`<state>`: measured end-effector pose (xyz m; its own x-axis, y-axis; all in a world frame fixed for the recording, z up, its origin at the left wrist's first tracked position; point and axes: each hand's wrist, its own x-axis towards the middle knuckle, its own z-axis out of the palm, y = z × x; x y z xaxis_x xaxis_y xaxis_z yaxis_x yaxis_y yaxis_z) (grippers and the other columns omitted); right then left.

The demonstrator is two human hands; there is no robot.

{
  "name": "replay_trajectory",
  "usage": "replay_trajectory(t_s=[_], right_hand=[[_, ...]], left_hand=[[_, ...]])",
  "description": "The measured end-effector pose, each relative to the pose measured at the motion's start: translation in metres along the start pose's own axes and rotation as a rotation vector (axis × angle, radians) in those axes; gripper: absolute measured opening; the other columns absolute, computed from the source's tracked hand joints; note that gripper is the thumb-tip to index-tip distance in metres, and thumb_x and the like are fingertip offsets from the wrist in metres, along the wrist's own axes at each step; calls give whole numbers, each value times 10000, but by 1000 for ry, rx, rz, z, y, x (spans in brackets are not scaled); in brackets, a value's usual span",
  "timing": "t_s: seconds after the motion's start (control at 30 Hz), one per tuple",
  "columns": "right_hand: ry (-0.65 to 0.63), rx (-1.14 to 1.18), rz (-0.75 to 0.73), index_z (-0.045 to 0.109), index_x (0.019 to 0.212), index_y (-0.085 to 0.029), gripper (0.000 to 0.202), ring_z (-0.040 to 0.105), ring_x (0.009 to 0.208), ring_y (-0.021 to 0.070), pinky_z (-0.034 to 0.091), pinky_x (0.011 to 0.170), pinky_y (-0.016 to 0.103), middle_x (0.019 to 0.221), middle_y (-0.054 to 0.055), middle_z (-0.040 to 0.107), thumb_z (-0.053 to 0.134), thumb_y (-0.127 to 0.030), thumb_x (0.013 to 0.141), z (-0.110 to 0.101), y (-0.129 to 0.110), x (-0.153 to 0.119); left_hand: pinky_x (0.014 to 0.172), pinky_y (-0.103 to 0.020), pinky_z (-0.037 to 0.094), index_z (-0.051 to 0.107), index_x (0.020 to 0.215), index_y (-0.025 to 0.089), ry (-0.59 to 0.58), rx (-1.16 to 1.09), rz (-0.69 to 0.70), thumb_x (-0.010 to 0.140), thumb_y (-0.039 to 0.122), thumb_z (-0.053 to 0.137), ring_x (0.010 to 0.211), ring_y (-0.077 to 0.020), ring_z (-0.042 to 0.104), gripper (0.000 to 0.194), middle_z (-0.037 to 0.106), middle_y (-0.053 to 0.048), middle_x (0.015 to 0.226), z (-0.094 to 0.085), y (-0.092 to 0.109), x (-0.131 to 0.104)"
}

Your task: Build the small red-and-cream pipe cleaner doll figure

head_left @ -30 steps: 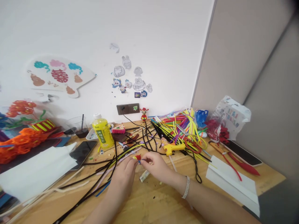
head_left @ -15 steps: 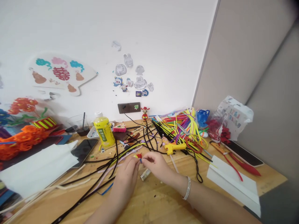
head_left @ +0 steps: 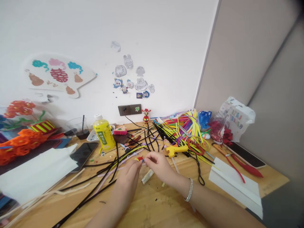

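Observation:
Near the middle of the wooden table [head_left: 152,205], my left hand [head_left: 129,175] is closed on a small red and yellow piece [head_left: 140,158]. A tiny blue bit [head_left: 142,160] shows between the fingertips of both hands. My right hand [head_left: 159,166], with a sparkling bracelet at the wrist, pinches at this blue bit with thumb and forefinger. Most of the small piece is hidden by the fingers. Just below the hands lies a pale lighter-like object [head_left: 147,177]. A yellow glue gun [head_left: 177,150] rests beyond my right hand.
Black stems [head_left: 95,190] run along the left. A yellow bottle [head_left: 104,133], a dark phone [head_left: 84,154] and white paper [head_left: 38,171] stand or lie there too. Colourful stems [head_left: 187,126] and scissors [head_left: 185,131] are piled at the back right. Red-handled pliers [head_left: 247,167] lie near white paper [head_left: 237,186].
The view has shifted slightly, so the surroundings sit a little further left. Both hands keep nearly the same pose around the small piece.

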<state>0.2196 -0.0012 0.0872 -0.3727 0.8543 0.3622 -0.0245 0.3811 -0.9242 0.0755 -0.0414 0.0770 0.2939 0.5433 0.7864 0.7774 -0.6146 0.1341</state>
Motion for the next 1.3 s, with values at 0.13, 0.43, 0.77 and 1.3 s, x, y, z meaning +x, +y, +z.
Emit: replay_trajectory(t_s=[0.13,0.43,0.77,1.3], right_hand=[[11,-32,8,557,671,-159,137,480,625,108,388,588,216,647,-21,531,491,-222,772,1,2,-1],[2,-143,0,549,644,-153,128,451,584,96,355,545,201,613,-28,514,481,-176,750,0,4,1],[-147,-369,-11,562,634,-156,159,418,561,95,302,509,202,588,-33,490,490,-188,772,-11,4,5],[-64,-321,-93,560,643,-157,140,464,601,100,343,541,194,628,-22,525,473,-153,752,-6,7,3]], left_hand=[[738,-270,496,535,981,127,-95,33,43,866,116,358,843,-160,585,211,601,-92,883,0,-3,-5],[708,-263,498,565,983,119,-98,200,226,871,138,324,835,-173,592,266,633,-110,890,-12,-6,2],[656,-274,482,563,908,147,-243,95,221,871,151,299,761,-166,565,266,613,-87,830,-2,-14,3],[626,-279,445,573,732,179,-356,-225,-423,824,288,397,663,-171,559,226,616,-33,696,-2,-6,11]])
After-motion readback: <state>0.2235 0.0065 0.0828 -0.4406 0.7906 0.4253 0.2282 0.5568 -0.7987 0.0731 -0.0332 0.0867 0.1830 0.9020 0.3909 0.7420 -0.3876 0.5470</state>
